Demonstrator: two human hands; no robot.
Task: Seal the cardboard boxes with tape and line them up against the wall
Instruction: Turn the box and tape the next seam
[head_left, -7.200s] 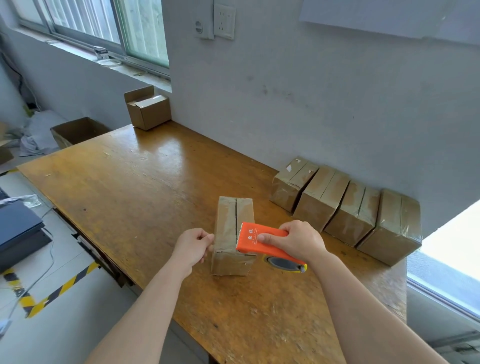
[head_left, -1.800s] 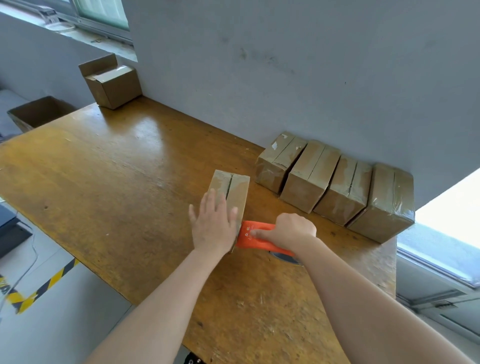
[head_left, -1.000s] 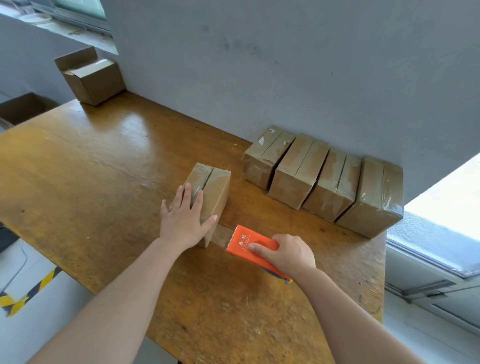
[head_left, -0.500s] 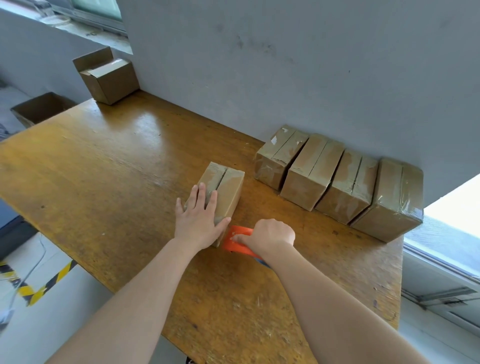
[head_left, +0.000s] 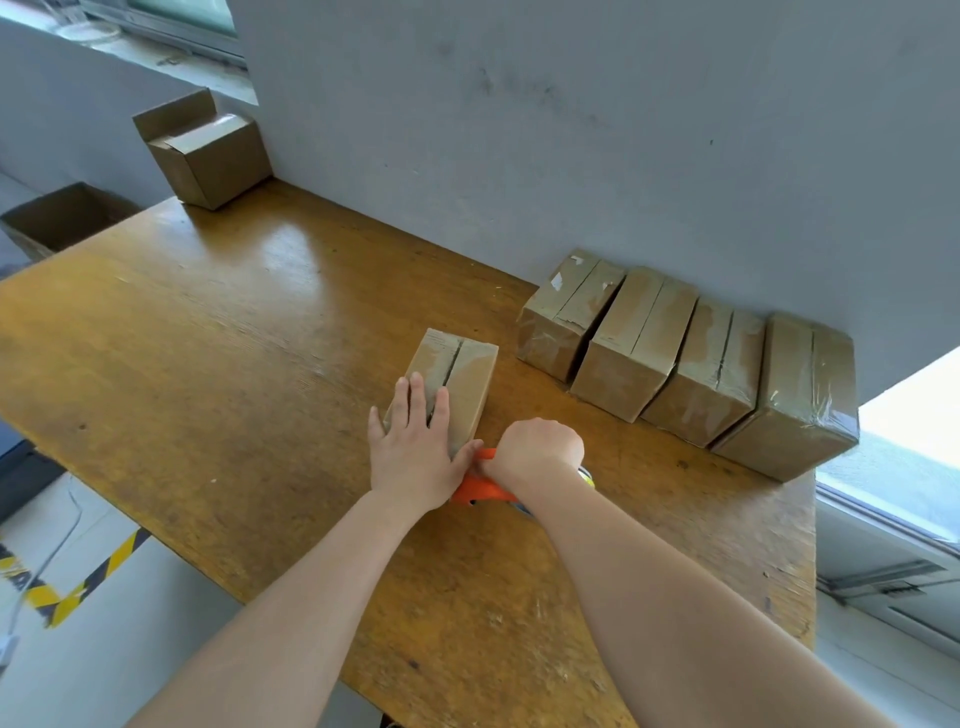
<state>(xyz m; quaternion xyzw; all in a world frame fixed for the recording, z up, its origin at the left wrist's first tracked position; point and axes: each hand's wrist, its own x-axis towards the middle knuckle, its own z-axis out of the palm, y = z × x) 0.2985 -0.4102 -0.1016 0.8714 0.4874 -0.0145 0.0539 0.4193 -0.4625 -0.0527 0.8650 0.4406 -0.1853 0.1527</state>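
A small cardboard box (head_left: 465, 376) lies in the middle of the wooden table (head_left: 218, 374), its top seam covered with clear tape. My left hand (head_left: 415, 444) presses flat on the box's near end, fingers spread. My right hand (head_left: 535, 449) is closed around the orange tape dispenser (head_left: 480, 486), which sits low against the box's near end; most of the dispenser is hidden under both hands. Several taped boxes (head_left: 685, 364) stand side by side against the grey wall at the right.
An open cardboard box (head_left: 208, 150) stands at the table's far left corner by the wall. Another open box (head_left: 57, 218) sits beyond the table's left edge. The table ends close to the row's right, by a window ledge (head_left: 898, 467).
My right hand has brought the dispenser from the table in front of the box back in against the box's near end. My left hand stays pressed on the box.
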